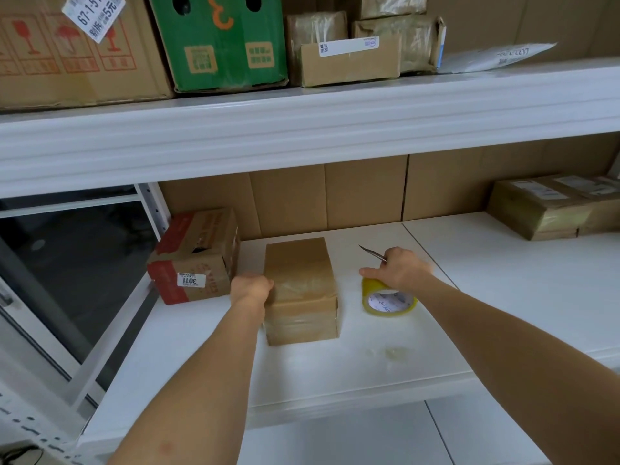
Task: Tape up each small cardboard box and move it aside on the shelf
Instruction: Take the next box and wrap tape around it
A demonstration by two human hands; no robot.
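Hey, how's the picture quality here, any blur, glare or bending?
Head view: even, soft lighting; wide-angle lens bows the upper shelf edge; slight motion blur on the left hand and small box; faint sheen on its tape and the tape roll.

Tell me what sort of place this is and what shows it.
Probably a parcel stockroom or packing area. White metal shelving holds labelled cardboard cartons, including a green printed carton. On the lower shelf a small brown cardboard box is being sealed, beside a yellowish roll of clear packing tape.
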